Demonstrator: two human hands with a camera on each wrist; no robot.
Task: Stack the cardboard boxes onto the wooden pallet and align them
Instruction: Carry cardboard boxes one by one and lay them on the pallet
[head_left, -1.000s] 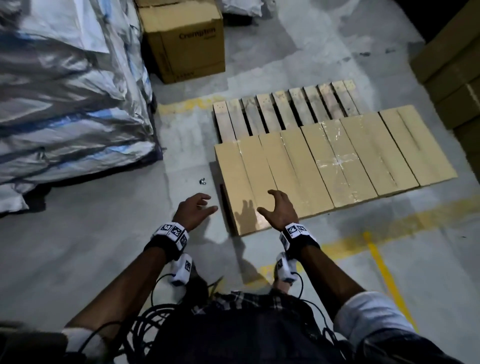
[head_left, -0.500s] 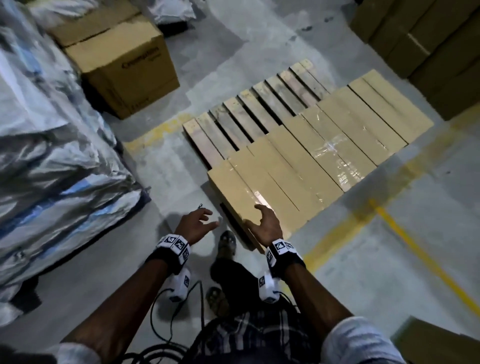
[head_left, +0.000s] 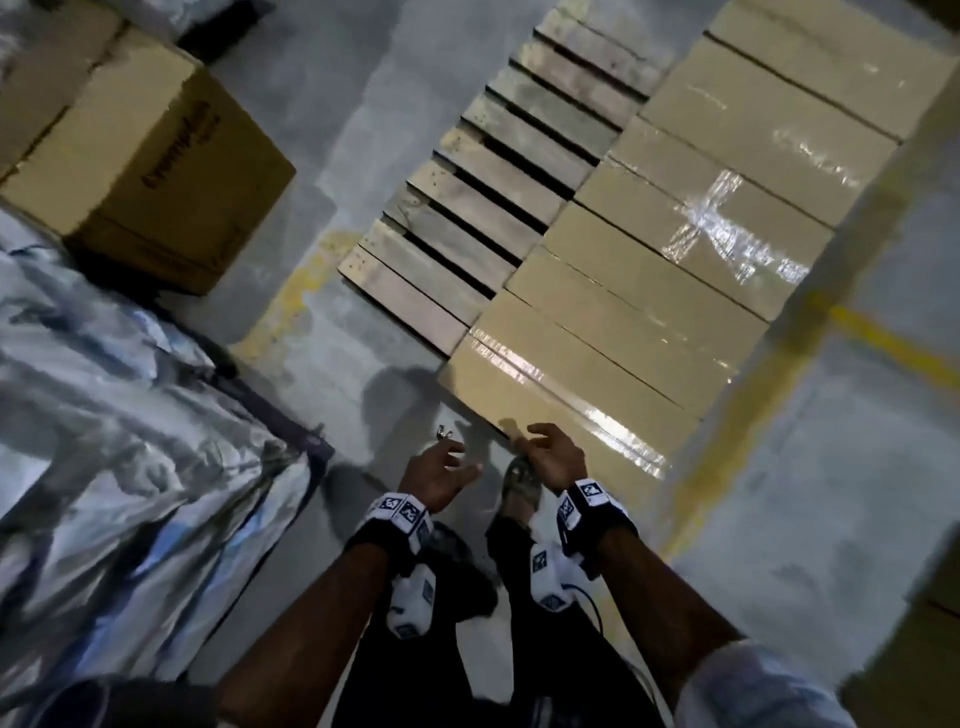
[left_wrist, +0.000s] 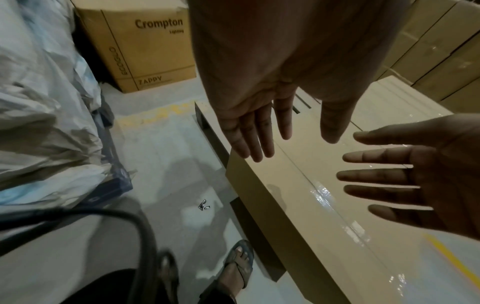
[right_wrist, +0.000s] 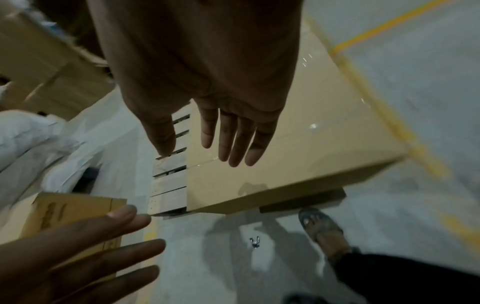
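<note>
Several long flat cardboard boxes (head_left: 649, 291) lie side by side on the wooden pallet (head_left: 467, 208), covering its right part; bare slats show on its left part. My left hand (head_left: 447, 465) hangs open above the floor just off the nearest box's corner and holds nothing. My right hand (head_left: 543, 447) is open too, fingers loosely spread at that corner's edge, not gripping it. In the left wrist view, the left hand (left_wrist: 259, 133) hovers over the box corner (left_wrist: 285, 185). In the right wrist view, the right hand (right_wrist: 228, 139) hovers above the box top (right_wrist: 298, 154).
A large Crompton carton (head_left: 150, 156) stands on the floor at the left rear. Plastic-wrapped goods (head_left: 104, 415) fill the left side. More brown boxes (left_wrist: 441, 51) are stacked behind the pallet. A small metal piece (head_left: 443, 431) lies on the floor by my sandalled foot (head_left: 519, 488). Yellow floor lines (head_left: 883, 343) run on the right.
My right hand has come off the nearest box, where it rested before. I have stepped closer to the pallet's corner and the view has swung to the left.
</note>
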